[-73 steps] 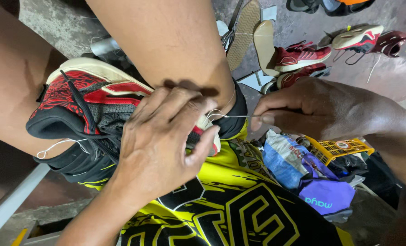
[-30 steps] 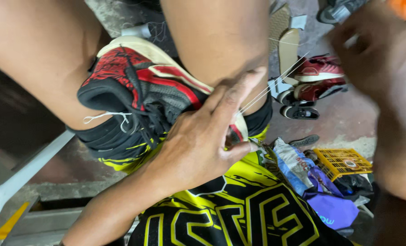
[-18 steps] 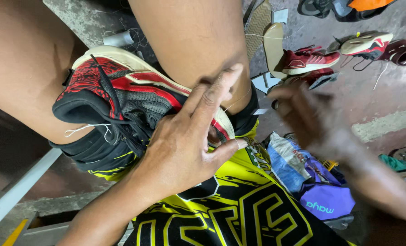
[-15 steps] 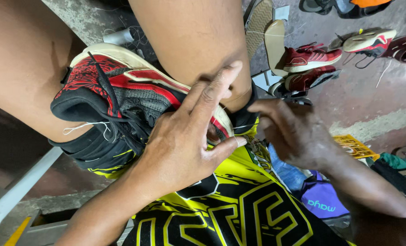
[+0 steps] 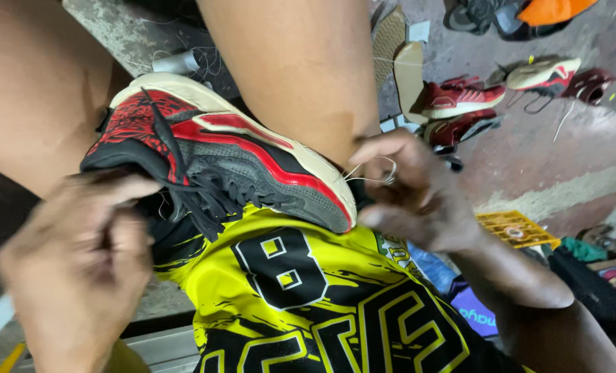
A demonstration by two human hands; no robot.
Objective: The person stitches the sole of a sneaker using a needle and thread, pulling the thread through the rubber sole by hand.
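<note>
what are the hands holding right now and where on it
The right hand pinches a thin pale thread by the sneaker's cream sole edge. The left hand grips the sneaker's dark collar.

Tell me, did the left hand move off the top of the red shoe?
Yes. The left hand slid off the red and black shoe, down toward its toe end, which it now touches. The right hand pinches thread at the heel.

Sneaker (image 5: 218, 162) showing red and black upper, grey mesh side panel, red wavy stripe, cream sole, black laces. Thread (image 5: 370, 173) at sneaker's heel showing white. Jersey (image 5: 308, 297) below sneaker showing bright yellow, black number and lettering. Pair of shoes (image 5: 460, 110) beyond sneaker showing dark red, white soles. Crate (image 5: 515, 228) right of sneaker showing yellow.
</note>
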